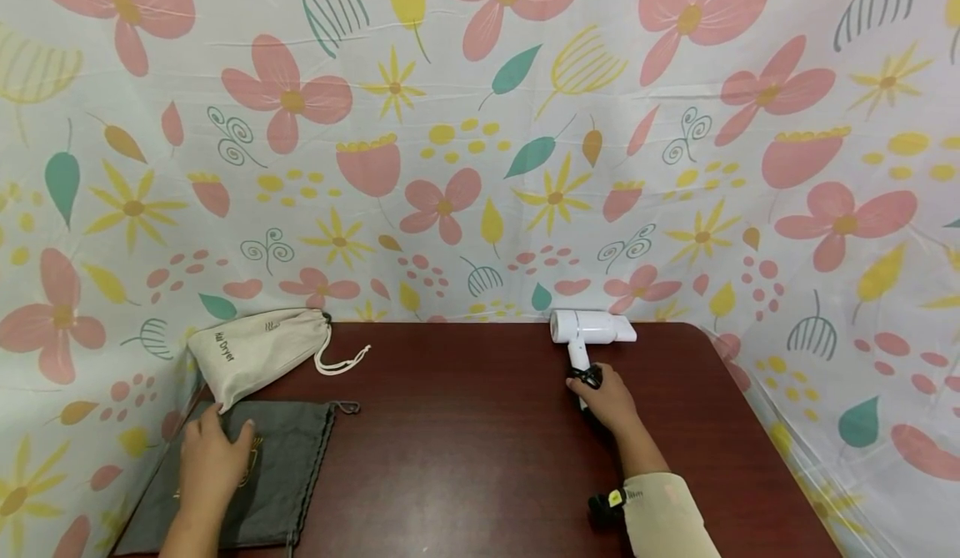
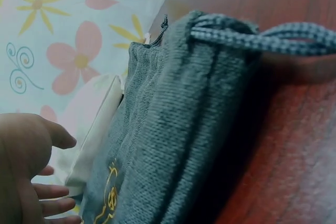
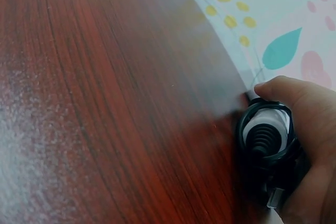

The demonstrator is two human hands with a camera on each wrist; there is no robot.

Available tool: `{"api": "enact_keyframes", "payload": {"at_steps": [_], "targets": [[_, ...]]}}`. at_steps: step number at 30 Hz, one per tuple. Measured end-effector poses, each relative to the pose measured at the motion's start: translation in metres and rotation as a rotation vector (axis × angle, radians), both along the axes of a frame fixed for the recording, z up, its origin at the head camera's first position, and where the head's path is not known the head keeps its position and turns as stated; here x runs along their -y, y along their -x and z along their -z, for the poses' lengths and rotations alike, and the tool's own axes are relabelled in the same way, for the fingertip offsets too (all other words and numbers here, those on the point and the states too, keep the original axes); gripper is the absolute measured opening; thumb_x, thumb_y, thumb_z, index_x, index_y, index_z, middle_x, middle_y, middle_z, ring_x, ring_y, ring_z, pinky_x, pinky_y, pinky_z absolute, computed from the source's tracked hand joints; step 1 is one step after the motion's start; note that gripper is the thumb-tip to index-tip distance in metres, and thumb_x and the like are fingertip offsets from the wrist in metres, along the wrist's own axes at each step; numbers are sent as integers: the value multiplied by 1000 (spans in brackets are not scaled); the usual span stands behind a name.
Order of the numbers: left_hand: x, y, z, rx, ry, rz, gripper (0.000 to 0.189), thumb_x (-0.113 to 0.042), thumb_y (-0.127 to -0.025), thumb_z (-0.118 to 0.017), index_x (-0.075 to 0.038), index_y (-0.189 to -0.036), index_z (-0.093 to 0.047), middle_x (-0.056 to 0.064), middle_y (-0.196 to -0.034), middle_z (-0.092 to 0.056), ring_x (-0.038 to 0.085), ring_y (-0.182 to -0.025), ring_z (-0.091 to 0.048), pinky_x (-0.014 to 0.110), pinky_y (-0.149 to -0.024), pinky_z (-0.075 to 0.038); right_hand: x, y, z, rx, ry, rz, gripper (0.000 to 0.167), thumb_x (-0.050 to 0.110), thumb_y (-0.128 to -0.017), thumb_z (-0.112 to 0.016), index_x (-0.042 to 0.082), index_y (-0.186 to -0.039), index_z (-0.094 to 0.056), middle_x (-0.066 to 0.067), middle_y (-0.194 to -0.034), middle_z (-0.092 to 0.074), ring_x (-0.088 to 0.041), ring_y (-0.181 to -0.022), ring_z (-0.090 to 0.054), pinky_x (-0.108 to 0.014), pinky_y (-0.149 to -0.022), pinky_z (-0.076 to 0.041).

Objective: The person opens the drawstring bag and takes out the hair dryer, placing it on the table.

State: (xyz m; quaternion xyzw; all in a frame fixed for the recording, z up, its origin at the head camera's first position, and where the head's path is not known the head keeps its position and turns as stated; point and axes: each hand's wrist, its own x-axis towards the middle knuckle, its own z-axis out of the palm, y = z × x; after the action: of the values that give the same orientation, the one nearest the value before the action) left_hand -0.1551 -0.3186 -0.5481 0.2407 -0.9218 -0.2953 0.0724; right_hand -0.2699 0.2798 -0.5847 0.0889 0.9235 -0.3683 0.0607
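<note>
In the head view, a white hair dryer lies near the table's back edge. My right hand grips its handle, where a black cord is wound round. The right wrist view shows the handle's end with a ribbed black cord sleeve, and the thumb along the coil. My left hand hovers over a grey drawstring bag that lies flat, its fingers relaxed and apart in the left wrist view. Its fingertips are right at the lower corner of a beige drawstring pouch printed with hair dryer lettering.
A dark red-brown wooden table spans the space between the hands. Floral cloth hangs behind and along both sides of it. White drawcords trail from the pouch, and a grey cord loop sticks out of the bag's corner.
</note>
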Motion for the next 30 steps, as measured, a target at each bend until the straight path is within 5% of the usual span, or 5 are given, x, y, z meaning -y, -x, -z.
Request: {"api": "enact_keyframes", "payload": {"at_steps": [9, 30], "targets": [[1, 8, -6, -85, -2, 12, 69, -25, -101, -58, 7, -153, -26, 43, -141, -28, 61, -122, -35, 71, -91, -36, 1, 1, 0, -6, -8, 7, 87, 55, -92, -62, -3, -151, -33, -32, -146, -45, -47, -131, -48, -60, -106, -41], [13, 35, -11, -127, -31, -22, 73, -27, -102, -52, 13, -153, -16, 48, -141, -25, 65, -128, -28, 72, -101, -29, 1, 1, -1, 4, 7, 1, 85, 51, -94, -62, -2, -153, -31, -31, -148, -43, -46, -132, -48, -60, -107, -41]]}}
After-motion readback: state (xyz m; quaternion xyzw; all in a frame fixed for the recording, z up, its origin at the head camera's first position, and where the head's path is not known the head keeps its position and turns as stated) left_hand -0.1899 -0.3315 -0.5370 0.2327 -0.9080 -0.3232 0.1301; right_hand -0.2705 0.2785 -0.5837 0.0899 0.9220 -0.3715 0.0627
